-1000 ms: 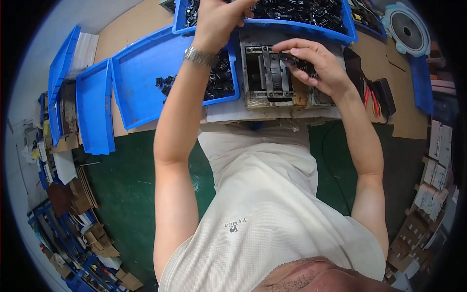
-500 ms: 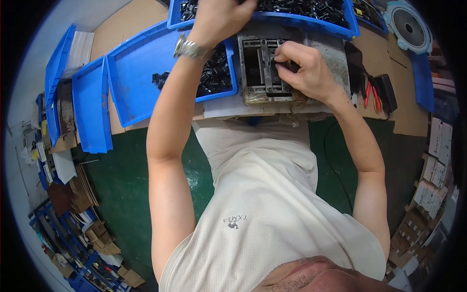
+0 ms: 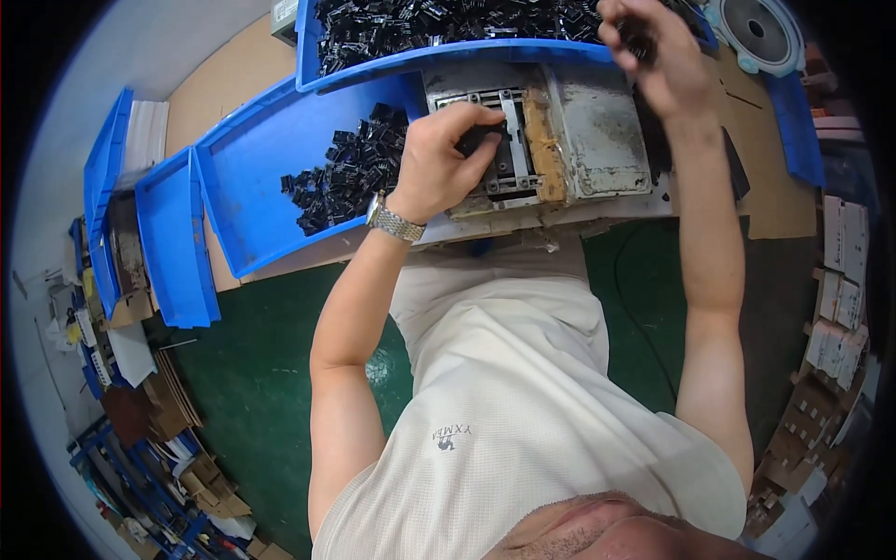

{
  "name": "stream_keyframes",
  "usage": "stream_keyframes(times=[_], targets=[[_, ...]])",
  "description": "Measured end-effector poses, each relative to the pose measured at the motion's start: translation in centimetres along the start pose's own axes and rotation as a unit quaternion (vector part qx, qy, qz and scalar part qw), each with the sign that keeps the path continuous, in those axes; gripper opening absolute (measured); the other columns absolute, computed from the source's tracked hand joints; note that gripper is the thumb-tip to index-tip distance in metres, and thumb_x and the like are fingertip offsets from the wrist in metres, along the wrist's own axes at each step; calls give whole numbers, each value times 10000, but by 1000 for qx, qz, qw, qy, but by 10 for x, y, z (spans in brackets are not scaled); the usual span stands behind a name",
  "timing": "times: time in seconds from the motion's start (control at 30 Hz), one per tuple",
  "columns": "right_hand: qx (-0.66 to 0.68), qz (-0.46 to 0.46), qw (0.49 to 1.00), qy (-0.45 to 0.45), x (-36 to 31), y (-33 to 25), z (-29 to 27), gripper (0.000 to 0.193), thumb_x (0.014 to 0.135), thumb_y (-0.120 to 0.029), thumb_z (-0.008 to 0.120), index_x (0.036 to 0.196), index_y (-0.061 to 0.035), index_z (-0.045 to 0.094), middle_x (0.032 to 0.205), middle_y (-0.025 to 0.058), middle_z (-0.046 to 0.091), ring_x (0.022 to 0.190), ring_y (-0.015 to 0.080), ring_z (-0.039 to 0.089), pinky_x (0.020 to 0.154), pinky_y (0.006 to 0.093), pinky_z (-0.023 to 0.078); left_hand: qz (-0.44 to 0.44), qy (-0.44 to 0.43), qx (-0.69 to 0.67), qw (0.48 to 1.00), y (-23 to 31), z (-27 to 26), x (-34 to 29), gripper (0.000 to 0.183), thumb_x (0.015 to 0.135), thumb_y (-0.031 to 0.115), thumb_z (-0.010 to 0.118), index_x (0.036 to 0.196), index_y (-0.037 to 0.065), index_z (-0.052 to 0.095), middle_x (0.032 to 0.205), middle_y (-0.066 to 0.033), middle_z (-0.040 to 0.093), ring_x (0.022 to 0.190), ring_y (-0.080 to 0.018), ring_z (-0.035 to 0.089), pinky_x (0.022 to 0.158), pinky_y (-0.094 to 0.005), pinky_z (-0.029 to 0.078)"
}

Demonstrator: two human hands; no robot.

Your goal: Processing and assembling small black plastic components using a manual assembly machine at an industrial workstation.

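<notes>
My left hand, with a metal watch at the wrist, is over the metal fixture. Thumb and forefinger are bent together at its slot; whatever lies between them cannot be made out. At the right end of the far blue tray, my right hand is raised with curled fingers. Something dark shows inside the curl, too unclear to name. Small black plastic parts fill that tray, and a heap of similar black parts lies in the nearer blue tray, left of the fixture.
A grey metal block adjoins the fixture on the right. At the far right stands a round pale-blue fan. An empty-looking narrow blue tray is at the table's left edge. Below, a cable hangs above the green floor.
My left hand has come from the far tray down to the fixture. My right hand has left the fixture and moved up to the far tray's right end. The view has shifted slightly.
</notes>
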State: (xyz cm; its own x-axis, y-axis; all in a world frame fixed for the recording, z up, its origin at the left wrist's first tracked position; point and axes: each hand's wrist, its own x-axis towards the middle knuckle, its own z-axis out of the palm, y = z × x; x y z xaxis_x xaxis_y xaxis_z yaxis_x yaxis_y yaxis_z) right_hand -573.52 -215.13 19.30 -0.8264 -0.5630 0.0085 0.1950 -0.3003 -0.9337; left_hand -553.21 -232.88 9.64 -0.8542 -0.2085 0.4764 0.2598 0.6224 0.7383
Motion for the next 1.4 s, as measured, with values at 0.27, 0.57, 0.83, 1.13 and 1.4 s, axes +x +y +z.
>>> stream_keyframes(times=[0.27, 0.57, 0.83, 1.13, 1.4], targets=[[-695, -187, 688, -93, 33, -18, 13, 299, 809, -251, 735, 856, 45, 742, 742, 210, 708, 713, 333, 713, 662, 425, 558, 41, -36, 14, 998, 0, 0, -3, 130, 830, 14, 753, 949, 26, 702, 912, -111, 729, 823, -307, 734, 691, -360, 593], [-480, -73, 872, -62, 43, -13, 0, 113, 866, -49, 636, 923, 27, 697, 707, 91, 689, 566, 136, 645, 468, 294, 488, -81, 48, -135, 986, 5, -10, 17, 175, 843, 81, 740, 1010, 38, 710, 941, -72, 718, 832, -206, 746, 679, -324, 569], [-60, 31, 974, -216, 15, 22, -10, 201, 1023, -164, 525, 1138, -61, 655, 992, 99, 681, 675, 55, 575, 430, 145, 356, -181, 75, -67, 978, -14, -90, 122, 155, 906, 136, 748, 1021, 33, 757, 742, -58, 711, 616, -125, 628, 556, -267, 510], [-431, -198, 843, -253, -53, 80, 30, 179, 837, -30, 714, 998, 16, 649, 879, 84, 676, 757, 179, 659, 685, 321, 520, -34, -96, 372, 923, -6, -87, 146, 144, 794, 176, 796, 811, 37, 767, 830, -202, 727, 835, -376, 714, 776, -459, 573], [-450, -256, 809, -279, -55, 87, 25, 158, 793, 33, 708, 936, 47, 641, 888, 138, 684, 770, 276, 681, 700, 340, 541, 20, -131, 383, 914, -2, -92, 151, 97, 773, 122, 741, 806, 32, 753, 860, -215, 726, 851, -385, 714, 783, -467, 579]])
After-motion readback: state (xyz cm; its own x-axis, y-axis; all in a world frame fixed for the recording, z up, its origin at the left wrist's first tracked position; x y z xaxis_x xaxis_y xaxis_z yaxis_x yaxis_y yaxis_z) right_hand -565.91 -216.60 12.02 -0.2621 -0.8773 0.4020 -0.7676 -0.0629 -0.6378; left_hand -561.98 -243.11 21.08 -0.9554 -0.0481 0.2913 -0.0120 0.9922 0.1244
